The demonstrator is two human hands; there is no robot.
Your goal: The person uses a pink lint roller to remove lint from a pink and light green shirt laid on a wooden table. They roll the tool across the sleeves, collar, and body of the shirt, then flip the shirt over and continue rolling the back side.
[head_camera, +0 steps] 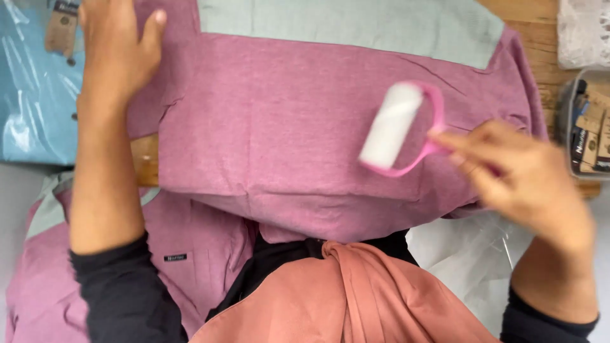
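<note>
**Lint roller held over a mauve garment**

A pink-framed lint roller [399, 129] with a white roll is held just above the mauve garment [286, 127], which is spread flat on the wooden surface [540, 38]. Its handle is pinched between the fingers [460, 147] of the right hand [527, 184], though motion blur hides the exact grip. The left hand [117, 51] is laid flat on the garment's far left, fingers together.

The roller is judged light and rigid, best taken by its handle; the cloth looks soft, limp, easily rucked. A grey-green panel [356, 22] is seen at the far edge.
</note>
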